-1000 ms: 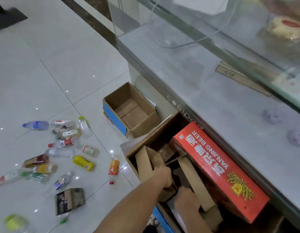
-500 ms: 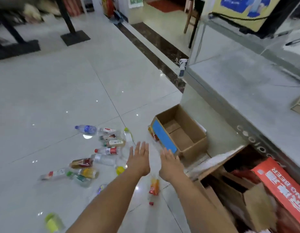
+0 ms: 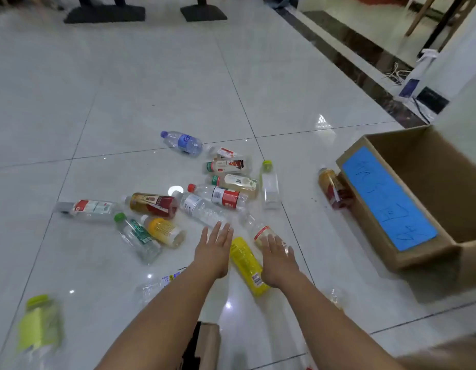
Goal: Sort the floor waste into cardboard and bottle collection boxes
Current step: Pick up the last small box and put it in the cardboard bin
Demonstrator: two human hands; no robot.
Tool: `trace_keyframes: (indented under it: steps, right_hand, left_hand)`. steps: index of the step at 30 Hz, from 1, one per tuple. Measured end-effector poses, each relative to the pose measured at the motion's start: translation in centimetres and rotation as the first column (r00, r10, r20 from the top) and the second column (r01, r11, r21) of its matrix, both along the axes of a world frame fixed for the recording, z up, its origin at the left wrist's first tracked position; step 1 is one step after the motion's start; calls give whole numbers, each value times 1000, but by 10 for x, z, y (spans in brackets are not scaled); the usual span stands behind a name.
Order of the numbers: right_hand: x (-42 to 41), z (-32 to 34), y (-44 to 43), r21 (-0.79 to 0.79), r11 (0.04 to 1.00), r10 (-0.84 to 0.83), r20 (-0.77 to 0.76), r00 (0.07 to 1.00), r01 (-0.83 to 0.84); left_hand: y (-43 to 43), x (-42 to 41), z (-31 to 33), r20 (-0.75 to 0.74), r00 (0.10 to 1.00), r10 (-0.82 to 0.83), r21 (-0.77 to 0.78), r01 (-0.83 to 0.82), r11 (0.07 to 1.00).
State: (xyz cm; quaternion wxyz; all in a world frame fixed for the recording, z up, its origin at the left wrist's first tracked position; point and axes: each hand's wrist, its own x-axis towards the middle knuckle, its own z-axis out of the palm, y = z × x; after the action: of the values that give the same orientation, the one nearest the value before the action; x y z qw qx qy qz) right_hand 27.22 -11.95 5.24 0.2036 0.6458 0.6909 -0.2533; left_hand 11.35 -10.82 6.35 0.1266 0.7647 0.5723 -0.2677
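Several plastic bottles lie scattered on the white tiled floor. My left hand (image 3: 214,251) and my right hand (image 3: 278,259) reach out over them, both flat, fingers apart, holding nothing. A yellow bottle (image 3: 248,265) lies between the two hands. A clear bottle with a red-and-white label (image 3: 262,231) sits just beyond my right fingertips. A clear water bottle (image 3: 202,209) lies just past my left fingertips. An open cardboard box with a blue label (image 3: 389,198) stands at the right. A piece of cardboard (image 3: 208,345) lies under my forearms.
A brown-liquid bottle (image 3: 331,186) leans against the box's left side. A green-yellow bottle (image 3: 39,325) lies at the bottom left. Black stand bases (image 3: 106,13) sit at the far end. A white counter wall (image 3: 461,84) and cables rise at the right.
My hands left the cardboard-filled box and swung left over the bottles. The view turned from the counter toward the floor, and both hands are now lower, close above the bottles.
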Motion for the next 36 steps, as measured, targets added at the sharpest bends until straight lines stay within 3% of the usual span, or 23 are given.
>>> trace_keyframes:
  steps: [4, 6, 8, 12, 18, 23, 31, 36]
  right_hand:
    - [11, -20, 52, 95, 995, -36, 8, 999, 35]
    - [16, -21, 58, 106, 994, -33, 37, 999, 29]
    - [12, -28, 40, 35, 999, -1, 43, 999, 0]
    - [3, -53, 9, -87, 995, 49, 25, 998, -47]
    - [16, -50, 22, -30, 996, 87, 95, 992, -84]
    - [-8, -52, 10, -63, 969, 247, 126, 961, -240]
    - [-39, -53, -26, -135, 940, 324, 57, 944, -314]
    - [-41, -60, -50, -155, 892, 434, 30, 900, -425]
  left_hand:
    - [41, -16, -32, -55, 992, -114, 102, 119, 988]
    - [50, -19, -27, -34, 998, -57, 145, 61, 987]
    - [42, -18, -30, -46, 998, -53, 99, 58, 993]
    - [24, -5, -50, -114, 973, -202, -9, 202, 979]
    - [37, 1, -49, -92, 973, -211, -3, 212, 977]
    - [20, -24, -55, -92, 981, -172, -82, 165, 983]
    - [-17, -88, -32, -68, 997, 44, -197, -57, 979]
    - [-62, -156, -38, -173, 984, 44, -314, -97, 945]
